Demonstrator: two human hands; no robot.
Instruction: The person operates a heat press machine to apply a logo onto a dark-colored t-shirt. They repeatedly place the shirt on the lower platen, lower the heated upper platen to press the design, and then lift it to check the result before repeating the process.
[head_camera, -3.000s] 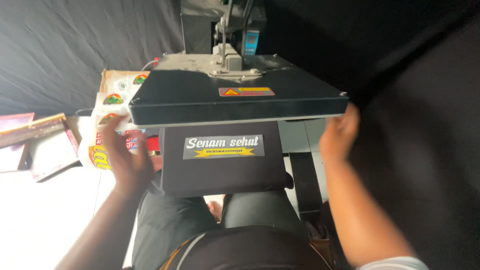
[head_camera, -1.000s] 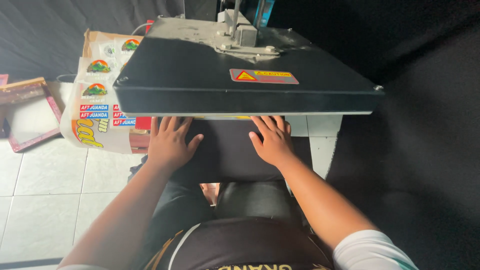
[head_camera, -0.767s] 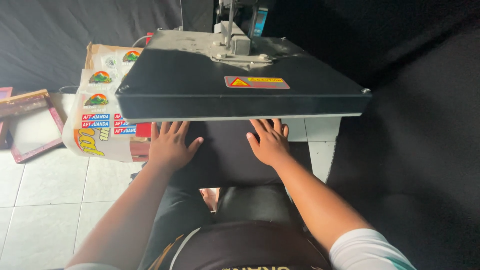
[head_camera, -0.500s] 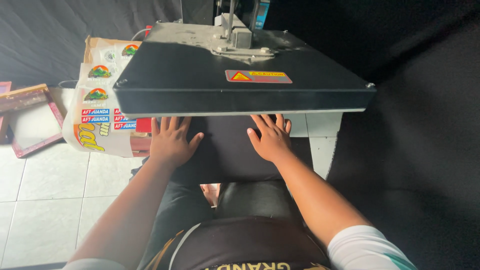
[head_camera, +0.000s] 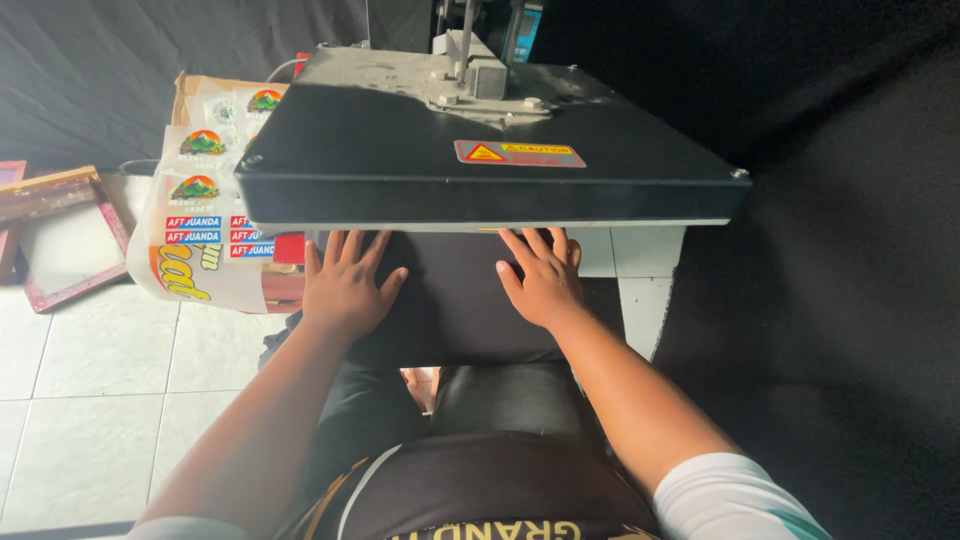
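Hands flat, fingers spread, gripping nothing: left hand (head_camera: 345, 285) and right hand (head_camera: 543, 280) pressed side by side on black fabric (head_camera: 450, 300), directly beneath raised heat-press plate (head_camera: 480, 170), fingertips pointing inward.

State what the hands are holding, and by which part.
Nothing is gripped: the left hand and right hand lie flat, palms down, on the black fabric under the heat press plate.
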